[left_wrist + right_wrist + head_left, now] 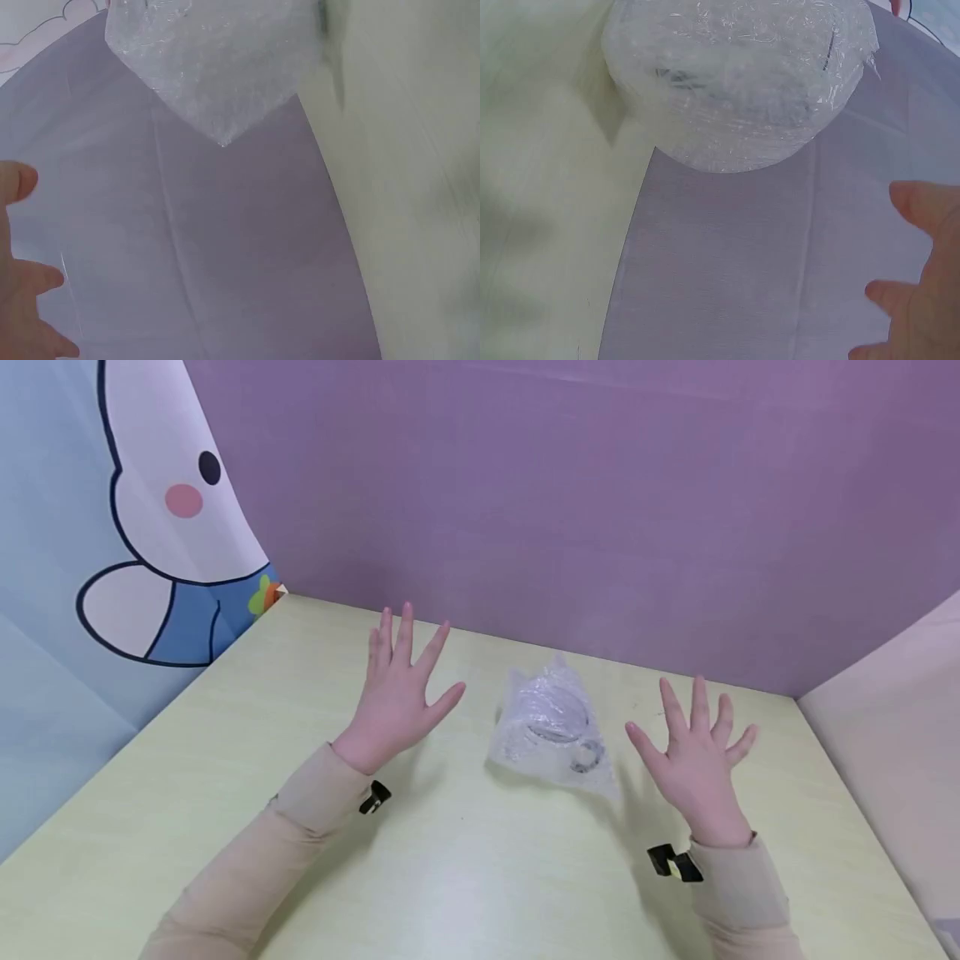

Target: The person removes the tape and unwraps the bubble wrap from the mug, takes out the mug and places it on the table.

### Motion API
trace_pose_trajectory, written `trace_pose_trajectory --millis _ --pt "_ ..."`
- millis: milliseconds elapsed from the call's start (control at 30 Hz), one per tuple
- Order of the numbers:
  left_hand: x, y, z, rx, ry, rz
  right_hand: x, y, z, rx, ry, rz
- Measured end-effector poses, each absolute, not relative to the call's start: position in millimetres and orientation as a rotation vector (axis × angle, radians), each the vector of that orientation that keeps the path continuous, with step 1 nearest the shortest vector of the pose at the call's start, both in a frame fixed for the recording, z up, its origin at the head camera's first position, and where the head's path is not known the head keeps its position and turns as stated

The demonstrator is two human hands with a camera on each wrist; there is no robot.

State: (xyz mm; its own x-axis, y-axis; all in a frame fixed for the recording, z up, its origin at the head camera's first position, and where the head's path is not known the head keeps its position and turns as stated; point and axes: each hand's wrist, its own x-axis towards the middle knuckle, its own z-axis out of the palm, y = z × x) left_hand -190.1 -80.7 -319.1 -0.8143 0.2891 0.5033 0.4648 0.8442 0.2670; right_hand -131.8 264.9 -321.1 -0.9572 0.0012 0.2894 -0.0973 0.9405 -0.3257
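Note:
A clear bubble-wrap bag (551, 727) sits on the table between my two hands. Through its film a rounded shape with a dark rim and a small dark ring shows, but the wrap blurs what kind of thing it is. To the left of the bag, my left hand (393, 697) is held with fingers spread, touching nothing. On the other side, my right hand (697, 764) has its fingers spread too, apart from the bag. Both wrist views show the bubble wrap (217, 67) close by, with fingertips at the frame edge.
The pale wooden table (450, 877) runs back to a purple wall (570, 510). A light blue curtain (45, 710) with a cartoon figure hangs along the left side. A whitish panel (892, 735) borders the right edge.

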Motion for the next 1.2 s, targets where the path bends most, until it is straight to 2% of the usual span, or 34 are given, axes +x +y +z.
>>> trace_pose_trajectory --millis 300,600,1200 --pt "-198 -60 -314 -0.692 -2.510 -0.757 -147 258 -307 0.263 -2.936 0.841" --pt "-194 -31 -317 -0.851 -2.563 -0.750 -169 249 -324 0.393 -2.874 1.206" --pt "-189 -5 -318 -0.999 -2.578 -0.768 -188 232 -331 0.292 -2.820 1.392"
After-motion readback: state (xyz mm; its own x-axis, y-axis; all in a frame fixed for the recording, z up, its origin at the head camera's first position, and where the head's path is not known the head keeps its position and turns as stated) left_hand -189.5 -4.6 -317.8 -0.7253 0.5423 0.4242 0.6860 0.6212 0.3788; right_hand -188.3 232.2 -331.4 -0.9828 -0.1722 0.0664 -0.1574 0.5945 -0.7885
